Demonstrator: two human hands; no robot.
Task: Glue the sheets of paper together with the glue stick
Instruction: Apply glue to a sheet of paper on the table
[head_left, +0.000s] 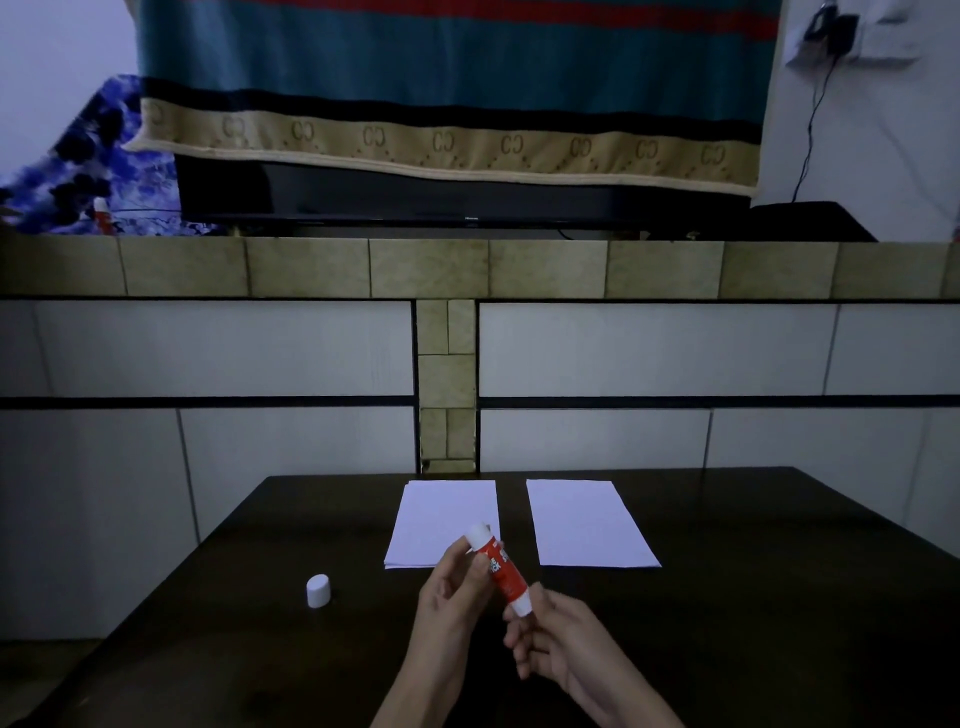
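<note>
Both hands, left hand (451, 597) and right hand (558, 642), grip the uncapped glue stick (501, 569).

I'm getting a dim, bluish-cast feed here, no strong light source in sight. The dark tabletop (727, 623) swallows detail and shows almost no cast shadow. The two white paper sheets (584, 522) read brightest, soft but not blown out. Wide-angle bowing bends the tiled ledge (311, 267) near the edges; the far-left corner smears.

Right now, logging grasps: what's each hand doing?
Left hand: holds the glue stick near its top.
Right hand: pinches its base.
</note>
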